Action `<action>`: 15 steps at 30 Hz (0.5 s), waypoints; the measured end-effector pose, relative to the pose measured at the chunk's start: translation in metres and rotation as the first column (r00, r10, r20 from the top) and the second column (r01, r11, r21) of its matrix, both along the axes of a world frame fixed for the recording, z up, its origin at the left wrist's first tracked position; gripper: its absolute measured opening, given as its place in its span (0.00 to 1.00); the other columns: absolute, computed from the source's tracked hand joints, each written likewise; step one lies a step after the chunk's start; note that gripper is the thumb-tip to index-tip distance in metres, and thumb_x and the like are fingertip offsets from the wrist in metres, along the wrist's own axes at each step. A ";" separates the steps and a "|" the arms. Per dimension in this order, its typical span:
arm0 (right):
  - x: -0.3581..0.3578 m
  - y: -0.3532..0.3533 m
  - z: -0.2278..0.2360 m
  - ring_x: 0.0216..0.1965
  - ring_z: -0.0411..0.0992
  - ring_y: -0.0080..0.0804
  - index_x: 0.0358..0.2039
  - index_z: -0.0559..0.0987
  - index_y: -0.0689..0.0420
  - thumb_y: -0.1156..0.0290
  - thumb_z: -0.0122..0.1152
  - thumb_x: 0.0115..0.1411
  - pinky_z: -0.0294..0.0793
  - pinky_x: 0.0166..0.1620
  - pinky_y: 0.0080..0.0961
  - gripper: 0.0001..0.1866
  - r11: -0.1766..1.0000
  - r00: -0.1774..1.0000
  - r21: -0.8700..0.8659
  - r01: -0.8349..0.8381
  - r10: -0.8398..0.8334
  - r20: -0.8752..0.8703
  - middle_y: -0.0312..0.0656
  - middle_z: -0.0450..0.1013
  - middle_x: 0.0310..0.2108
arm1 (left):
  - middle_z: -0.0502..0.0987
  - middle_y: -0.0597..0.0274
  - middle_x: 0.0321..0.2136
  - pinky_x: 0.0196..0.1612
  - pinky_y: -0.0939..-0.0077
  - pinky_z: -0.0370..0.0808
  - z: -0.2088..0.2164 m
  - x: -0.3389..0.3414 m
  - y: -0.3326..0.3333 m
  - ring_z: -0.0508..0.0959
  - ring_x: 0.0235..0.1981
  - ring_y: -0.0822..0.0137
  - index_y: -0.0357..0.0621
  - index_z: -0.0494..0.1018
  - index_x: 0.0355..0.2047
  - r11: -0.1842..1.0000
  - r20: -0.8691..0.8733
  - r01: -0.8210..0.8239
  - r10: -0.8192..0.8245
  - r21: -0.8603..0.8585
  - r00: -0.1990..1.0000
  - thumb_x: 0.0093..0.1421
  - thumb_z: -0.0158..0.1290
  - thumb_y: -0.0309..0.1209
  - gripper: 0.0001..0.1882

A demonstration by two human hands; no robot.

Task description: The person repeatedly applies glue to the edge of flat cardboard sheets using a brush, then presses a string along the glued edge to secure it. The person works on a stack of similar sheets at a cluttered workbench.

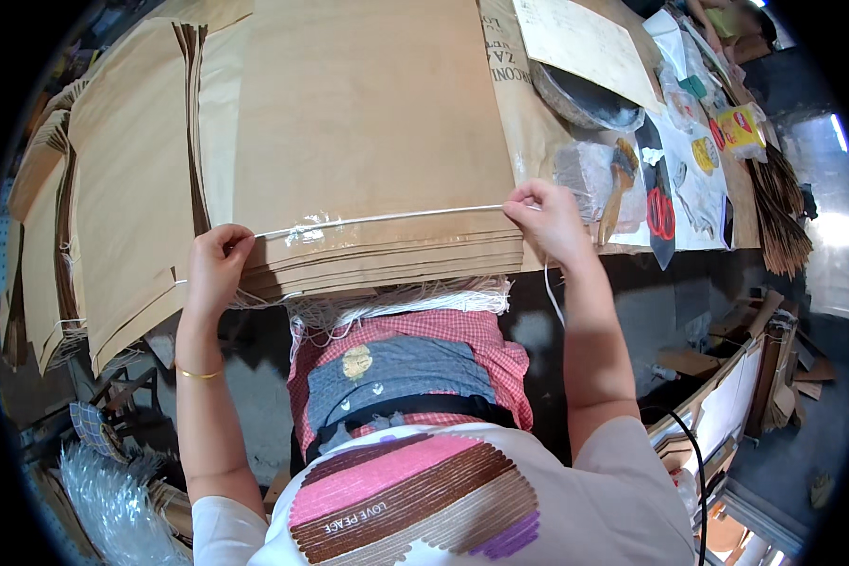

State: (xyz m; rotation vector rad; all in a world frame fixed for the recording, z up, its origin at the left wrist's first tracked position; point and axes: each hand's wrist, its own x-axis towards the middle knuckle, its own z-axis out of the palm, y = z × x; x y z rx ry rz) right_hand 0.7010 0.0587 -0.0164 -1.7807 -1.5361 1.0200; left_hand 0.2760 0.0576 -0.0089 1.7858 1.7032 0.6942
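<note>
A white string [377, 219] is stretched taut across the near edge of a layered stack of brown paper sheets [368, 113]. My left hand [219, 266] pinches one end at the stack's left corner. Near the right edge, my right hand [549, 223] pinches the other end between thumb and fingers. A loose tail of the string hangs below it. Under the string, a wet-looking glossy patch shows on the paper. A bundle of white strings [434, 296] lies along the table's front edge, just above my lap.
Folded brown paper stacks [127, 160] fill the left. To the right lie a glue brush [619, 189], red-handled scissors [661, 215], a dark bowl [590, 99] partly under a pale board [585, 42], and a yellow packet [740, 132]. Another person [740, 28] is at the far right.
</note>
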 end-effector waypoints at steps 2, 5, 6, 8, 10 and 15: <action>-0.006 -0.001 -0.009 0.26 0.70 0.24 0.28 0.79 0.62 0.72 0.64 0.49 0.71 0.33 0.21 0.07 0.999 0.999 0.037 0.009 -0.011 0.039 0.39 0.75 0.24 | 0.78 0.56 0.21 0.29 0.78 0.72 -0.011 -0.002 -0.001 0.75 0.24 0.73 0.31 0.76 0.29 0.998 -0.021 -0.035 0.034 -0.044 0.999 0.54 0.54 0.22 0.05; -0.003 0.000 -0.024 0.26 0.69 0.23 0.27 0.78 0.61 0.74 0.64 0.48 0.70 0.32 0.20 0.06 0.988 0.991 0.152 -0.035 0.015 0.134 0.37 0.72 0.23 | 0.76 0.60 0.21 0.29 0.79 0.72 -0.015 0.005 -0.001 0.74 0.24 0.74 0.31 0.75 0.27 0.994 -0.006 -0.102 0.102 -0.036 0.995 0.53 0.56 0.24 0.06; -0.001 0.001 -0.027 0.25 0.68 0.23 0.27 0.78 0.61 0.75 0.64 0.48 0.70 0.32 0.19 0.05 0.978 0.985 0.202 -0.062 0.027 0.172 0.36 0.70 0.22 | 0.76 0.59 0.21 0.30 0.77 0.72 -0.012 0.007 -0.002 0.75 0.25 0.72 0.31 0.75 0.27 0.994 -0.067 -0.111 0.109 -0.018 0.992 0.52 0.56 0.24 0.06; 0.004 0.001 -0.027 0.25 0.66 0.20 0.26 0.76 0.59 0.77 0.64 0.48 0.67 0.30 0.17 0.05 0.999 0.993 -0.027 0.034 -0.037 -0.112 0.33 0.68 0.22 | 0.76 0.56 0.22 0.33 0.74 0.73 -0.006 0.012 -0.005 0.76 0.26 0.66 0.32 0.74 0.25 0.992 -0.185 -0.122 0.123 0.019 0.975 0.50 0.57 0.24 0.06; 0.007 0.001 -0.020 0.24 0.65 0.17 0.25 0.74 0.57 0.79 0.64 0.47 0.65 0.28 0.15 0.07 0.980 0.940 -0.192 0.053 -0.114 -0.323 0.30 0.65 0.21 | 0.74 0.55 0.25 0.37 0.68 0.72 -0.001 0.017 -0.006 0.75 0.32 0.58 0.35 0.74 0.27 0.992 -0.413 -0.107 0.126 0.068 0.902 0.47 0.57 0.24 0.06; 0.006 0.000 -0.011 0.19 0.58 0.12 0.19 0.63 0.52 0.82 0.64 0.48 0.56 0.20 0.14 0.17 0.962 0.893 -0.263 -0.071 -0.056 -0.446 0.27 0.60 0.19 | 0.72 0.55 0.35 0.44 0.62 0.68 -0.003 0.033 -0.013 0.71 0.41 0.52 0.41 0.72 0.34 0.901 -0.583 0.094 0.193 0.424 0.789 0.46 0.55 0.21 0.13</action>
